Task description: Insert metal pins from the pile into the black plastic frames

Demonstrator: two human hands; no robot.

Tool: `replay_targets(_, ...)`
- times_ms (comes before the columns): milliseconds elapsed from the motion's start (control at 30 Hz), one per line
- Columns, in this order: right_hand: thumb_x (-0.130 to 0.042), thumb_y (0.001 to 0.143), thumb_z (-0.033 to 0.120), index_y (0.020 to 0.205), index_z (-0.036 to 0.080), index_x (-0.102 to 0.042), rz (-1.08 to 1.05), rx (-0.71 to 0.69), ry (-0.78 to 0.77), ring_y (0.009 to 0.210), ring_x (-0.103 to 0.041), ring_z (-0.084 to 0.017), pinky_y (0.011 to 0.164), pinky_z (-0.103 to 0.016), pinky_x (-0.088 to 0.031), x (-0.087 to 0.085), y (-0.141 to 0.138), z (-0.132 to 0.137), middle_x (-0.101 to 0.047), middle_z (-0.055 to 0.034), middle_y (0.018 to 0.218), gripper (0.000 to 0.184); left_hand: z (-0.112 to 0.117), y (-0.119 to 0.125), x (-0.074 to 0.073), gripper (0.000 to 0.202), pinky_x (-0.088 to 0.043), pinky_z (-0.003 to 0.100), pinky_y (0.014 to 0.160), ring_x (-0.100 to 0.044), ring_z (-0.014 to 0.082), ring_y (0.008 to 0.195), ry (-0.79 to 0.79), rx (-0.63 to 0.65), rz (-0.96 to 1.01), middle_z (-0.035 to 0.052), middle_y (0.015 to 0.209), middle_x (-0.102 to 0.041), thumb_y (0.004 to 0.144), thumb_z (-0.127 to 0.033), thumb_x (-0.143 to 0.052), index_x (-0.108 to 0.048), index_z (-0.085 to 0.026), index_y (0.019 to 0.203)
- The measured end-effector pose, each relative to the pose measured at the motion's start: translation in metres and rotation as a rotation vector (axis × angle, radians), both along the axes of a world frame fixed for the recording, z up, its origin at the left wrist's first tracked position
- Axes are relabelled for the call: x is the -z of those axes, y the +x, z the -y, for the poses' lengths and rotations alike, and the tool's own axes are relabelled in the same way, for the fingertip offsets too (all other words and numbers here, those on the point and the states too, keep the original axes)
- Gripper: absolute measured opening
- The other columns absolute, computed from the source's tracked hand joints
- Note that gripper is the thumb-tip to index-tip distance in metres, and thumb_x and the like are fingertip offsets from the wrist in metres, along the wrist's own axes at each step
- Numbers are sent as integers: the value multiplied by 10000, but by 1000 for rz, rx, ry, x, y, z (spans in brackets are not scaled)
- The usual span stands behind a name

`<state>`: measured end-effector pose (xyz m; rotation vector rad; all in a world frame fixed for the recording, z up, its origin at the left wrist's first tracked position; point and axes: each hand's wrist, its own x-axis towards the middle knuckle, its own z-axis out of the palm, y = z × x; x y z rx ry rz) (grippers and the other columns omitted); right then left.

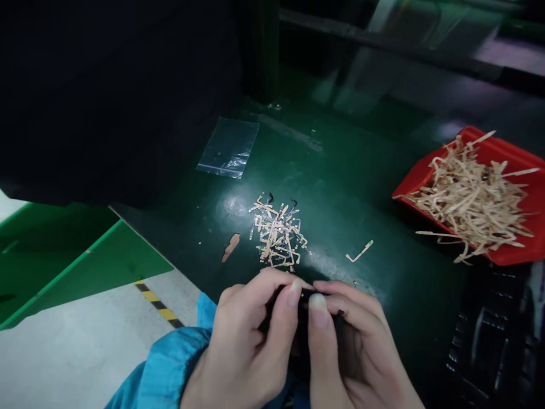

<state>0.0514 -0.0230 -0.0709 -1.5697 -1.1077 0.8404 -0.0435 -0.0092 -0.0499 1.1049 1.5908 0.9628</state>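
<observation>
We see the left hand [240, 341] and right hand [357, 341] held together, their fingertips clamped on a small dark part [304, 296], mostly hidden by the fingers, just above the edge of the green desk [340, 159]. We judge a slip the main risk: too light a pinch could drop it into the loose pile of copper-coloured strips [276, 236] just ahead, where it could be hard to pick out. Too hard a pinch could crease it. A careless sleeve could also brush the lone strip [360, 251] lying near the red tray [430, 182].
</observation>
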Motion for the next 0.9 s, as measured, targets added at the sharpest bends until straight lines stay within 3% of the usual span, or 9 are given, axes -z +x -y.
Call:
replay_targets(200, -652, 992, 211, 949, 248, -700, 27, -49, 78, 954, -740, -143, 814, -276, -599, 6, 3, 0, -732, -37, 1086, 74, 6, 7, 2, 262, -533, 169, 502, -700, 146, 560, 55, -84, -192, -8, 596, -660, 1044, -298, -532, -687, -211, 852)
replay_targets(400, -631, 972, 135, 991, 244, -721, -23, -98, 169, 913, -749, -147, 805, -287, -627, 12, 4, 4, -749, -33, 1049, 143, 10, 13, 8, 241, -420, 169, 428, -541, 94, 442, 162, -176, -267, -34, 581, -621, 1004, -228, -572, -642, -209, 775)
replay_targets(500, -631, 962, 123, 1030, 248, -744, -16, -123, 217, 963, -756, -165, 840, -311, -644, 13, 5, 5, -753, -42, 1091, 182, 9, 14, 9, 256, -431, 169, 450, -532, 92, 459, 186, -211, -252, -40, 577, -596, 1005, -228, -581, -615, -209, 751)
replay_targets(600, -649, 934, 80, 1230, 265, -721, -26, -65, 294, 1006, -763, -172, 820, -302, -667, 13, 6, 4, -762, -43, 1148, 356, 6, 13, 6, 276, -436, 155, 441, -534, 89, 460, 161, -302, -158, -49, 569, -577, 1038, -244, -555, -594, -211, 767)
replay_targets(700, -672, 905, 44, 1364, 268, -655, -69, 49, 357, 916, -780, -162, 756, -286, -678, 10, 7, 3, -787, -30, 1102, 511, 0, 12, 0, 300, -414, 138, 393, -515, 69, 404, 127, -372, -11, -55, 568, -605, 1074, -291, -530, -597, -208, 793)
replay_targets(800, -726, 914, 115, 1205, 257, -740, -87, 108, 237, 837, -783, -135, 706, -218, -661, 7, 8, 4, -805, -13, 1002, 324, -5, 9, -5, 316, -449, 143, 410, -555, 79, 403, 89, -273, 162, -35, 535, -638, 1069, -364, -573, -647, -191, 816)
replay_targets(900, -781, 888, 151, 1072, 248, -766, -68, 167, 188, 821, -785, -98, 786, -162, -646, 9, 12, 5, -816, 15, 959, 209, -7, 5, -7, 327, -465, 165, 417, -590, 106, 416, -16, -130, 338, -18, 506, -628, 1053, -426, -606, -687, -174, 861)
